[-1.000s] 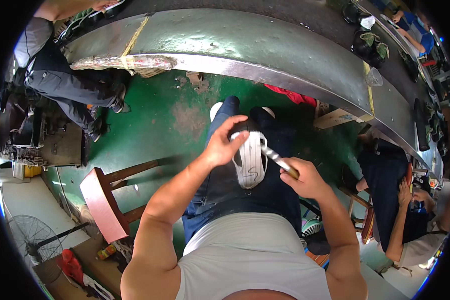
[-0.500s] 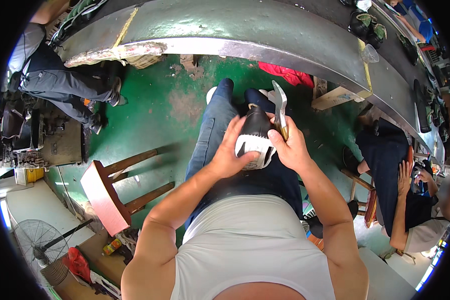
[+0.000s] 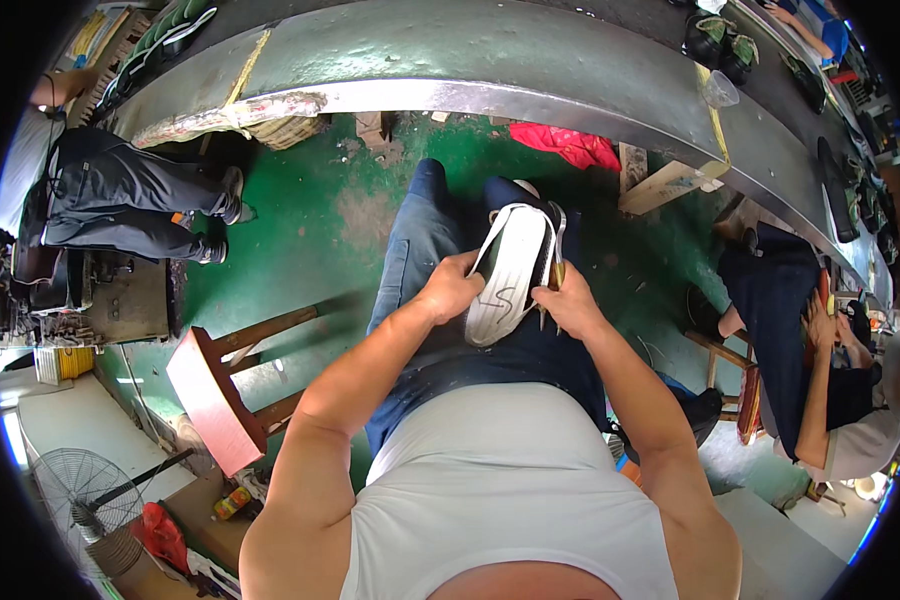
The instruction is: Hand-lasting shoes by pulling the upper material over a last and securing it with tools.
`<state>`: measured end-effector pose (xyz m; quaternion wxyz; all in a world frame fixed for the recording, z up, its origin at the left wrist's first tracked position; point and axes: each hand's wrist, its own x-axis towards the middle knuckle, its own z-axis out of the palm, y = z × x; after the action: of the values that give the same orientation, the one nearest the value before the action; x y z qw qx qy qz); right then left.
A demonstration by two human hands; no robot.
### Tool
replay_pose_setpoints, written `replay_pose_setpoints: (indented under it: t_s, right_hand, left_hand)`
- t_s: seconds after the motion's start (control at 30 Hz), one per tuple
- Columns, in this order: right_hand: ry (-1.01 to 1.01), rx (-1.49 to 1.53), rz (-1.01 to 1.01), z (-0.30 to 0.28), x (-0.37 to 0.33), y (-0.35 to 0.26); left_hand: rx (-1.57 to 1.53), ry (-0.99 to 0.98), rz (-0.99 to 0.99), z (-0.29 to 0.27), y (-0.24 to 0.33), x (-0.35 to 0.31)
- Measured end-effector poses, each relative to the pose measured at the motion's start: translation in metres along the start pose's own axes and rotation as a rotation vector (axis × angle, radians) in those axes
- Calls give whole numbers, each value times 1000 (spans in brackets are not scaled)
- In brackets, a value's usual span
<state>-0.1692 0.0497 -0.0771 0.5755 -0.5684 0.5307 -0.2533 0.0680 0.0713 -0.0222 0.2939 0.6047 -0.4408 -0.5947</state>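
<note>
- Head view: person seated, looking down at own lap; shoe lies sole-up across the thighs, white outsole w/ dark upper underneath, toe pointing away toward the long grey surface.
- Left hand is clamped on the shoe's left edge near the heel end, fingers curled over the sole rim, thumb on the side.
- Right hand is closed round the shoe's right edge and also round a thin tool; metal part runs up along the sole's right rim, yellowish handle bit shows at the fist. Can't tell what kind of tip it has.
- Hands sit close, one each side of the shoe, not touching each other.
- Judged step: working the tool along the join btw sole & upper on the right side.
- To do it well, prob.: keep left grip firm so the shoe doesn't roll on the lap; keep the tool flat along the rim, not digging in; short strokes, point kept away from the left fingers & the thigh.
- Nearby: red wooden stool at person's left on the green floor, red cloth under the surface's edge, co-workers seated at far left & far right, well apart from the shoe.
</note>
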Motion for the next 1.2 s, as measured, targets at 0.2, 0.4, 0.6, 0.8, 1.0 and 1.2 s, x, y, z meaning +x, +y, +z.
replay_pose_setpoints:
  t_s: [0.2,0.4,0.6,0.8,1.0,1.2]
  right_hand:
    - [14,-111,107,-23,-10,-42]
    - [199,-250,-126,-27,-23,-91]
    - [-142,-292,191,-23,-14,-73]
    - [48,-162,99,-21,-3,-74]
    - [-277,-189,140,-43,-23,-83]
    - [-438,-816,-205,-47,-58,-94]
  left_hand:
    - [-104,-172,-58,-2,12,0]
    - [-40,-216,-16,3,10,3]
    - [-21,-175,-21,3,-18,14]
    - [95,-171,-59,5,-15,10]
    - [-211,-275,7,-2,-26,-3]
    - [3,-191,-34,8,-35,-25]
